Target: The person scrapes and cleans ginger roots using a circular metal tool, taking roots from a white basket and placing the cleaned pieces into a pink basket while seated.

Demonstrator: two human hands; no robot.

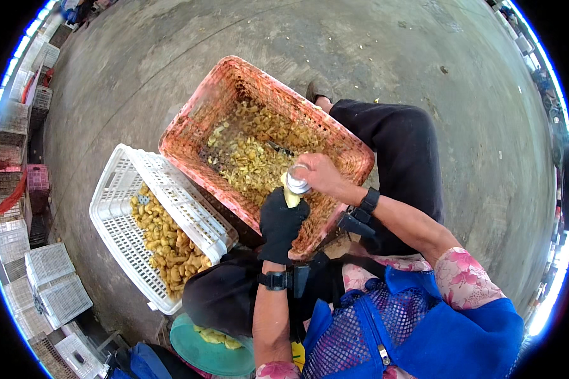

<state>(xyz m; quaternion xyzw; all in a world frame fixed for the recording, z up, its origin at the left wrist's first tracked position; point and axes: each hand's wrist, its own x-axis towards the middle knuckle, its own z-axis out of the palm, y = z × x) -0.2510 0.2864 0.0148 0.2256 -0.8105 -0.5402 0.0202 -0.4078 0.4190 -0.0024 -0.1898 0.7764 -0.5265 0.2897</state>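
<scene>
My left hand (282, 221), in a black glove, grips a pale yellow piece of peeled ginger (291, 198). Against the top of that piece, my bare right hand (322, 174) holds a short, round silver metal can-like tool (298, 182); its working edge is hard to make out. Both hands are above the near right part of a worn pink plastic crate (199, 104). Yellow and brown ginger scraps (253, 158) cover the crate's bottom, and a small dark object (279, 148) lies among them.
To the left, a white plastic basket (117, 237) leans tilted, with unpeeled ginger roots (164, 246) inside. A green basin (202, 360) by my left leg holds peeled ginger (216, 337). Stacked crates (57, 281) line the far left. My right leg (411, 151) flanks the pink crate.
</scene>
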